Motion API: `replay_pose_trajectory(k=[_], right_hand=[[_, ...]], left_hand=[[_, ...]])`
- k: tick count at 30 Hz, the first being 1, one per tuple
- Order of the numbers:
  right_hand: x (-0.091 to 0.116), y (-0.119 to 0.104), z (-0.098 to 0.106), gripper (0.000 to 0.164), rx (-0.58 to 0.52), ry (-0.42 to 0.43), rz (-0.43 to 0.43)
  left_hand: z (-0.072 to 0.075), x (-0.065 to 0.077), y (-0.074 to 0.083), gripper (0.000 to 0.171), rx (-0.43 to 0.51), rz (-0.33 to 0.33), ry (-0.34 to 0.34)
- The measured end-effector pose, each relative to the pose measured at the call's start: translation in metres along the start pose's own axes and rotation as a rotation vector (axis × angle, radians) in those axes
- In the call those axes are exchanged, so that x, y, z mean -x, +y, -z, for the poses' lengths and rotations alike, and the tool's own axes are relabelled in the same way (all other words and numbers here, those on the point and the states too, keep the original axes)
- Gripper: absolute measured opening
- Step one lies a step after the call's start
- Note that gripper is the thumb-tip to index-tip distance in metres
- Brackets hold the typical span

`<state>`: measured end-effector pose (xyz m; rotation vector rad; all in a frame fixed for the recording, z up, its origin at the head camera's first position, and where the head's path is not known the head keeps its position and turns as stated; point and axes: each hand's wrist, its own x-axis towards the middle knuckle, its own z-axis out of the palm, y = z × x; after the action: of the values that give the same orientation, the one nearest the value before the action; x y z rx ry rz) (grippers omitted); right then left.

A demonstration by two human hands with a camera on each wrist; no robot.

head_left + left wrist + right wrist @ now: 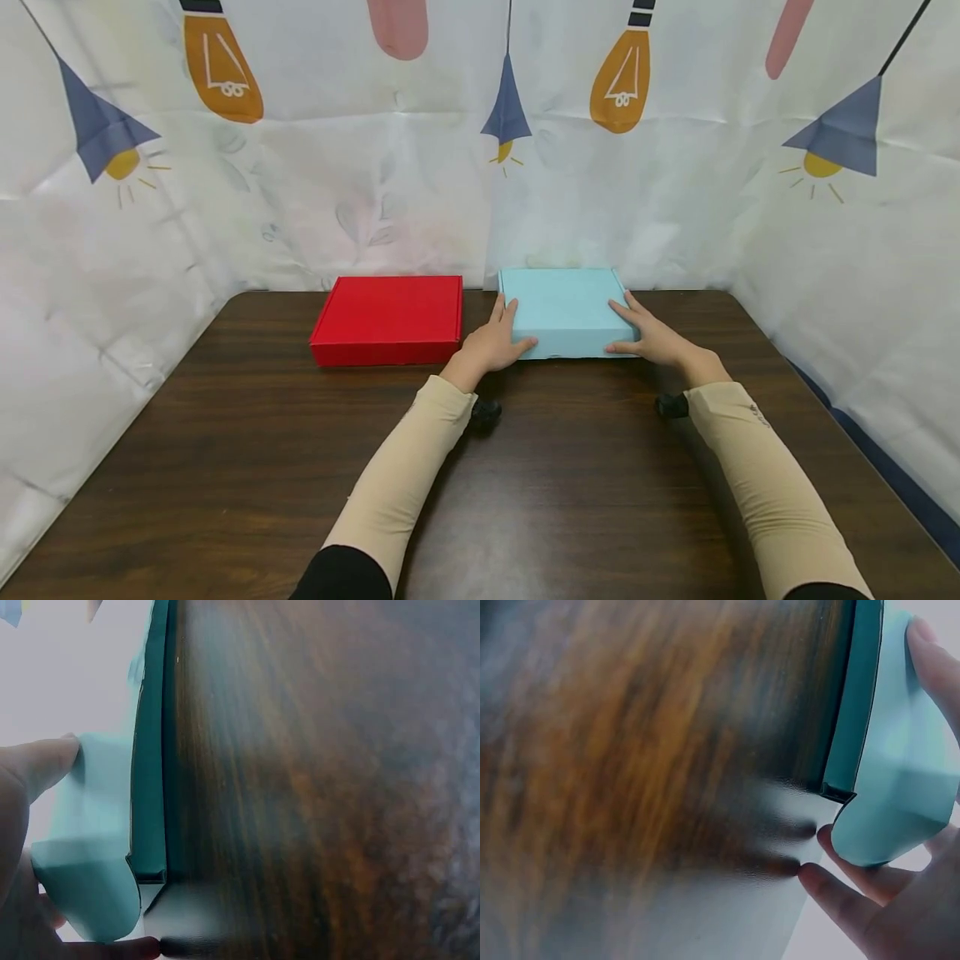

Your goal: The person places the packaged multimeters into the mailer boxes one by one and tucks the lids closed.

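A light blue cardboard box (568, 300) lies flat with its lid down near the back edge of the table. My left hand (489, 343) rests on its left side, fingers spread along the side and thumb on the front face. On the opposite side my right hand (662, 337) touches the box, thumb at the front and one finger over the top edge. Up close in the left wrist view, the thumb presses the box's front panel (97, 787). In the right wrist view, two fingertips reach the tabletop beside the rounded side flap (885, 832).
A closed red box (393, 308) lies to the left, a small gap from the light blue one. Both stand on a dark brown wooden table (555, 500). White printed cloth (420, 183) hangs behind and at both sides.
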<state>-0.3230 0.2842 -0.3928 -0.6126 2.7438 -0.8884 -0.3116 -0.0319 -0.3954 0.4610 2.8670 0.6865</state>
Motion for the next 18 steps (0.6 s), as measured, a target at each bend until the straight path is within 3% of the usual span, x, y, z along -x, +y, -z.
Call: replay_pose_trajectory(k=[10,18], right_hand=[[0.01,0.005,0.003,0.11,-0.022,-0.065,0.013],[0.03,0.007,0.009,0.109,0.018,0.011,-0.034]], left_hand=[[0.002,0.001,-0.001,0.094,-0.019,-0.003,0.012],[0.001,0.002,-0.001,0.098,-0.035,0.0,0.012]])
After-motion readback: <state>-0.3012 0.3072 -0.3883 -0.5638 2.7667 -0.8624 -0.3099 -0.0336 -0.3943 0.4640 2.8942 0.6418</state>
